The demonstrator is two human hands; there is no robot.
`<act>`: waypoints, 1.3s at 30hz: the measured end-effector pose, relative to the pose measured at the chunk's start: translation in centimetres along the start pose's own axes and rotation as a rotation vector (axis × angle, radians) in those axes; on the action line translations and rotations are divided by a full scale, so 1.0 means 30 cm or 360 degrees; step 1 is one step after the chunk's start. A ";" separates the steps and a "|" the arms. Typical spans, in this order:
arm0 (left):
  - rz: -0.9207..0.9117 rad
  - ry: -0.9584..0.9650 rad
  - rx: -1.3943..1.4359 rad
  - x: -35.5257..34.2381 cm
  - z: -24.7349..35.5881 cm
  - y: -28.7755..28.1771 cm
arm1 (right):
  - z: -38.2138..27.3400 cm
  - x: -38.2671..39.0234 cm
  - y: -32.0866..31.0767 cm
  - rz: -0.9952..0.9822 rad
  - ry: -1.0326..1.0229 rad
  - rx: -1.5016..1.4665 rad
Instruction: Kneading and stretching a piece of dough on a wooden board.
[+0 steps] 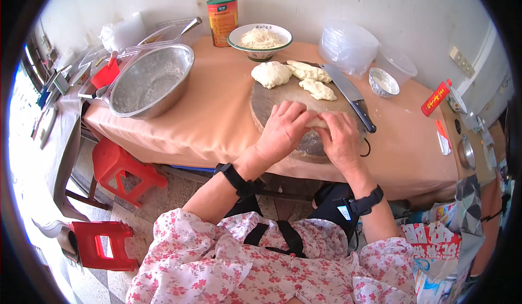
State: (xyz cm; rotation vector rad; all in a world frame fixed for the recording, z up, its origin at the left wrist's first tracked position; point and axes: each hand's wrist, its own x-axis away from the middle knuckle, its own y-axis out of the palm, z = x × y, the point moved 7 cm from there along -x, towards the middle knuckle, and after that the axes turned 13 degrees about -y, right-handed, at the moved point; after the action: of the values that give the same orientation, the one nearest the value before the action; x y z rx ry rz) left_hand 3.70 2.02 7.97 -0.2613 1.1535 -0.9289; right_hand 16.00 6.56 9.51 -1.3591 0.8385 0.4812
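A small pale piece of dough (315, 123) is pinched between my two hands above the near part of a round wooden chopping board (263, 104). My left hand (285, 126) has its fingers curled over the left end of the piece. At the other end, the fingers of my right hand (342, 139) close round it; part of the dough is hidden by them. Farther back on the board lie a rounded dough lump (271, 74) and several longer dough strips (318, 90). A cleaver (345, 85) rests along the board's right side, its black handle toward me.
A large metal basin (182, 78) stands on the left. Behind the board are a bowl (261, 52) of pale shreds and a tall can (223, 24). To the right sit a small bowl (384, 86) of white powder, clear plastic containers (401, 65) and a red box (435, 98).
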 end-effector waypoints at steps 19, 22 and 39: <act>-0.0134 -0.0400 -0.0202 0.034 -0.068 0.119 | 0.025 0.109 0.133 -0.0390 0.0217 0.0019; -0.0240 -0.0385 -0.0304 0.016 -0.093 0.145 | 0.055 0.109 0.158 -0.0473 0.0204 0.0018; -0.0500 -0.0524 -0.0455 -0.001 -0.158 0.188 | 0.112 0.117 0.211 -0.0700 0.0364 0.0128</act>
State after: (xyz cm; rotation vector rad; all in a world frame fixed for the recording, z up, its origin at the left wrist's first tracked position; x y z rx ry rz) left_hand 2.36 6.78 2.51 -0.8164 0.9494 -0.9483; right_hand 14.38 10.39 2.70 -1.4892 0.7047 -0.0502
